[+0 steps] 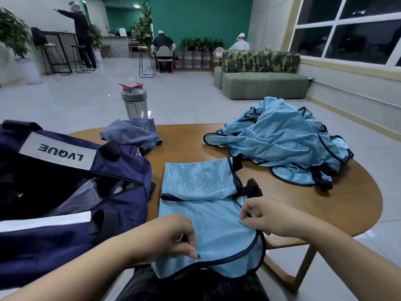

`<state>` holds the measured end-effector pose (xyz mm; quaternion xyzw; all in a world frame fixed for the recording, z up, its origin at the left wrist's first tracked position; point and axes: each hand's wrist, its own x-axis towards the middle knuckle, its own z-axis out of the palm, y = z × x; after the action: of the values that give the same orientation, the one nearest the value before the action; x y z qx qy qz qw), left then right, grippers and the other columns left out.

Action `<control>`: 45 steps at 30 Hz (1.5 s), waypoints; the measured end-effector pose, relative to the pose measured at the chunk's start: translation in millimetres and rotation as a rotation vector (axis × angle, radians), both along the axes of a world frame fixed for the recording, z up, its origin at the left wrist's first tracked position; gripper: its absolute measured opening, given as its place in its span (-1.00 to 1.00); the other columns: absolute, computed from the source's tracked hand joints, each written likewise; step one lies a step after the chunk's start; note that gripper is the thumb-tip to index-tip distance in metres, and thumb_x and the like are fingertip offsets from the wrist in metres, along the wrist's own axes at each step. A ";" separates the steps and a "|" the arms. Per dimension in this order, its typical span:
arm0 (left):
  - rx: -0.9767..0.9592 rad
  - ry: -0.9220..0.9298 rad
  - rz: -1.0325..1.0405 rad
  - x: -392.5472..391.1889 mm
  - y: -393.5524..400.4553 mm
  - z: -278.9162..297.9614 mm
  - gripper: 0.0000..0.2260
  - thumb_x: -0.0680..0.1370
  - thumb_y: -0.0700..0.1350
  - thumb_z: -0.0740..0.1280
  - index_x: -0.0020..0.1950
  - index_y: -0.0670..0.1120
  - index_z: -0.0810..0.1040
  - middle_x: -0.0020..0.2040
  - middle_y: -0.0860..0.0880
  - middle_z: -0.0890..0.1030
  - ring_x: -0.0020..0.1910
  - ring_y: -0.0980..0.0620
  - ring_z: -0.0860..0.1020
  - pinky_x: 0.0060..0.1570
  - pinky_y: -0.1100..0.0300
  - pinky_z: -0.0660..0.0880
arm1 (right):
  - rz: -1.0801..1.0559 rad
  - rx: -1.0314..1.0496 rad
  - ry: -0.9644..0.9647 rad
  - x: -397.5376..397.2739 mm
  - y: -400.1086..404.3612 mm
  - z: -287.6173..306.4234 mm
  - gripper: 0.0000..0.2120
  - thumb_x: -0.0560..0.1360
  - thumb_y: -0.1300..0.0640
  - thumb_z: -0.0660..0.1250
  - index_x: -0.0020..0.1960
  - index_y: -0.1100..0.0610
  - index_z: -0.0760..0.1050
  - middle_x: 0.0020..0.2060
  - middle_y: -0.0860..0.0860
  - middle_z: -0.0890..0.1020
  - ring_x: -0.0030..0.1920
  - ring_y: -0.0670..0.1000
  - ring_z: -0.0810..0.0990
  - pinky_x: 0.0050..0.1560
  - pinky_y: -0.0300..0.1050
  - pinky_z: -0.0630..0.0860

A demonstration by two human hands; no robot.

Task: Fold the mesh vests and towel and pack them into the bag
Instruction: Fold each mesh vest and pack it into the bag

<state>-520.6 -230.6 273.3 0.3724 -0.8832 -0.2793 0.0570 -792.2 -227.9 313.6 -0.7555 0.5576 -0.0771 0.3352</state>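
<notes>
Both hands pinch the vest (208, 213), bag (65, 192) seemingly touching it.

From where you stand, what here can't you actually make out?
All from the head view:
- Inside of the bag: dark, cut off by the left edge, so I cannot tell what it holds.
- Pile of vests: crumpled together, the count is hidden.
- Near hem of the vest being folded: hangs over the table edge.
- Left hand and right hand: fingertips curl into the cloth.
- Towel: bunched, partly behind the bag.

Head view — down, close over table (325, 205)
</notes>
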 end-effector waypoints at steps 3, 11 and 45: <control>0.114 -0.015 -0.011 1.3 0.8 4.8 -0.81 0.38 0.12 0.48 -0.28 0.10 0.51 -0.26 0.19 0.49 -0.17 0.12 0.48 -0.08 0.11 0.44 | 0.087 0.130 0.135 2.9 3.3 6.3 -0.87 0.52 0.08 0.32 0.01 0.11 0.52 -0.50 -0.09 0.49 -0.45 -0.15 0.47 -0.39 -0.37 0.36; 0.290 -0.184 0.108 -5.7 -31.8 36.9 -0.86 0.47 0.05 0.43 -0.24 0.04 0.60 -0.38 0.11 0.50 -0.38 0.16 0.41 -0.28 0.25 0.36 | 0.045 0.036 0.228 21.0 -34.2 30.1 -0.91 0.50 -0.04 0.35 -0.11 -0.04 0.56 -0.47 -0.07 0.57 -0.52 -0.15 0.40 -0.48 -0.33 0.32; -0.272 0.018 0.489 36.4 -188.2 60.5 -0.79 0.48 -0.24 0.31 -0.09 0.07 0.40 -0.20 0.12 0.51 -0.13 -0.01 0.49 -0.14 0.13 0.43 | 0.021 -0.572 0.294 11.8 -182.7 29.7 -0.84 0.43 0.13 0.35 -0.07 0.05 0.38 -0.13 -0.05 0.52 -0.07 0.04 0.47 -0.04 -0.06 0.37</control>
<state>-484.2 -418.7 333.9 0.5610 -0.7959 -0.1394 0.1800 -780.3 -410.6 343.3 -0.8278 0.5480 -0.1173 0.0259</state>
